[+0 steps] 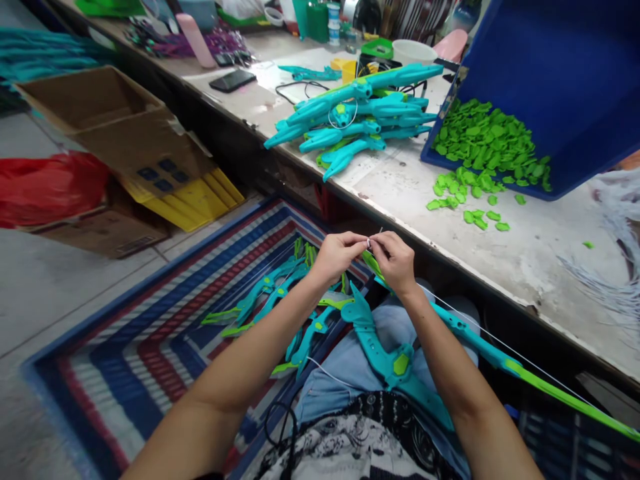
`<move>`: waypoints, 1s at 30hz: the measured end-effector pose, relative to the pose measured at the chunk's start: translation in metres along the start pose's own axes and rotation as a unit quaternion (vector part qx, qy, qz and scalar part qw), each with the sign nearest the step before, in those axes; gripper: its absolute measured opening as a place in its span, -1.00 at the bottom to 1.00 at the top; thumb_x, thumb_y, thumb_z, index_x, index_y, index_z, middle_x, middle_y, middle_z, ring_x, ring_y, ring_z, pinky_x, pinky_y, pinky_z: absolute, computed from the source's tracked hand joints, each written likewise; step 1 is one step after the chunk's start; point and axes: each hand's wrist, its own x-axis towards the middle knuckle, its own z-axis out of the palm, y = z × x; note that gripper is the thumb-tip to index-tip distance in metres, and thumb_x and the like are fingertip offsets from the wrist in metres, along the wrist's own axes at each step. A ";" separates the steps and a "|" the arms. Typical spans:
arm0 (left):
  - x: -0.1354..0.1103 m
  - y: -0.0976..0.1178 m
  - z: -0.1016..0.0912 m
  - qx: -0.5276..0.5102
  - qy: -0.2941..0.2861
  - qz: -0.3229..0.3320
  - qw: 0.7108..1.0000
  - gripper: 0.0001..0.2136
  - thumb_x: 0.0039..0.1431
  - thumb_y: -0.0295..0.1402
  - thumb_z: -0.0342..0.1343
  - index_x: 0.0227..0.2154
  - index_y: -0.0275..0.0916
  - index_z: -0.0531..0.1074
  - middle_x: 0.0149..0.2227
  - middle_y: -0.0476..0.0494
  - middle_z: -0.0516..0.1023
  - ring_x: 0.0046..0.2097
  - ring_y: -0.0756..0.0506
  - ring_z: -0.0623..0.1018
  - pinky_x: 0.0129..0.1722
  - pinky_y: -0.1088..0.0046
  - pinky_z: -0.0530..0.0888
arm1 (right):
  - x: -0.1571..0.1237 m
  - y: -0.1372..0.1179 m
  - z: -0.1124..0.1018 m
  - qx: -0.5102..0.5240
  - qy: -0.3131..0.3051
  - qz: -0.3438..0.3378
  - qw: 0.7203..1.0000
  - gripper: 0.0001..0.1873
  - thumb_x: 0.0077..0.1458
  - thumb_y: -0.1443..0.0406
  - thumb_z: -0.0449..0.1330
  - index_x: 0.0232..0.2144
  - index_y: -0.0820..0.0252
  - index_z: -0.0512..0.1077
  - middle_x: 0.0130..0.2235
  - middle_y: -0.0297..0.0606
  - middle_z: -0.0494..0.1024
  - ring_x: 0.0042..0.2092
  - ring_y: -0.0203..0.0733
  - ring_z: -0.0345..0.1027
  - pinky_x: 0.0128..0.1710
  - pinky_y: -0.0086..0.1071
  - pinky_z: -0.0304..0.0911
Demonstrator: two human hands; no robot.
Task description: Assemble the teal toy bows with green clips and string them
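My left hand (340, 255) and my right hand (397, 261) meet above my lap, fingertips almost touching. Between them they pinch a white string (369, 243), which seems looped or knotted there. Under my right hand is the green tip of a toy bow (473, 339). Its teal middle and green far limb stretch off to the lower right, with white string running alongside. Across my thighs lies a teal bow handle part (373, 343) with a yellow-green inset; whether it joins that bow I cannot tell. My fingers partly hide the string's end.
At left, a striped lined bin (150, 353) holds several teal-and-green bows (265, 293). On the workbench (500, 267) are stacked teal parts (350, 113), a phone (233, 81), a tilted blue crate (540, 80) spilling green pieces (490, 137), and white strings (610, 293). Cardboard boxes (120, 133) stand left.
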 end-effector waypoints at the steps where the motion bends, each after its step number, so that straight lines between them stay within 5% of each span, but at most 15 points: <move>1: 0.000 0.000 0.000 0.019 0.006 0.012 1.000 -0.83 -0.14 -0.33 0.22 -0.49 -0.33 0.56 -0.57 -0.03 0.50 -0.54 0.03 0.38 -0.52 0.52 0.32 | 0.001 0.001 -0.002 0.000 -0.006 -0.002 1.000 -0.83 0.24 0.32 0.07 -0.34 0.20 0.45 -0.34 -0.23 0.52 -0.29 -0.27 0.41 -0.23 -0.41 0.34; 7: -0.001 -0.004 0.006 0.213 0.046 0.120 0.969 -0.90 -0.03 -0.45 0.13 -0.51 -0.28 0.56 -0.46 -0.07 0.56 -0.38 -0.04 0.50 -0.33 0.47 0.40 | 0.004 0.004 -0.012 -0.127 -0.109 -0.035 0.985 -0.74 0.28 0.31 -0.02 -0.36 0.20 0.44 -0.36 -0.21 0.53 -0.30 -0.23 0.40 -0.27 -0.40 0.28; 10: -0.001 -0.009 0.010 0.263 0.062 0.150 0.951 -0.90 -0.01 -0.47 0.12 -0.48 -0.26 0.55 -0.44 -0.06 0.56 -0.36 -0.04 0.50 -0.31 0.47 0.39 | 0.001 0.004 -0.011 -0.178 -0.104 -0.037 0.978 -0.73 0.27 0.33 -0.05 -0.38 0.20 0.41 -0.37 -0.20 0.50 -0.31 -0.22 0.38 -0.29 -0.39 0.25; 15: 0.000 -0.010 0.006 0.237 0.040 0.122 0.963 -0.90 0.02 -0.39 0.15 -0.45 -0.28 0.54 -0.48 -0.04 0.54 -0.41 -0.01 0.48 -0.38 0.50 0.37 | -0.004 0.003 -0.007 -0.155 -0.053 -0.025 0.986 -0.78 0.26 0.34 -0.05 -0.37 0.20 0.36 -0.38 -0.21 0.46 -0.33 -0.22 0.35 -0.31 -0.40 0.23; 20: -0.006 -0.004 -0.008 0.199 -0.058 0.082 0.975 -0.80 0.05 -0.28 0.15 -0.40 -0.28 0.60 -0.40 -0.09 0.60 -0.33 -0.07 0.52 -0.34 0.48 0.40 | -0.010 0.000 -0.008 -0.121 -0.057 -0.022 0.991 -0.83 0.25 0.36 -0.02 -0.37 0.18 0.33 -0.38 -0.26 0.44 -0.34 -0.25 0.32 -0.32 -0.42 0.22; 23: -0.011 -0.009 -0.014 0.189 -0.057 0.059 0.979 -0.75 0.05 -0.22 0.15 -0.38 -0.29 0.60 -0.39 -0.10 0.63 -0.33 -0.10 0.54 -0.34 0.47 0.40 | -0.016 0.000 -0.007 -0.125 -0.067 -0.041 0.989 -0.81 0.25 0.36 -0.04 -0.38 0.18 0.32 -0.39 -0.25 0.42 -0.34 -0.26 0.31 -0.31 -0.42 0.21; 30: -0.020 -0.026 -0.011 0.129 -0.057 0.141 0.980 -0.80 0.07 -0.24 0.14 -0.45 -0.27 0.54 -0.33 -0.14 0.59 -0.23 -0.08 0.52 -0.17 0.43 0.41 | -0.024 -0.001 0.001 -0.191 -0.029 -0.023 0.981 -0.81 0.23 0.35 -0.02 -0.41 0.19 0.33 -0.42 -0.26 0.39 -0.37 -0.26 0.27 -0.36 -0.41 0.15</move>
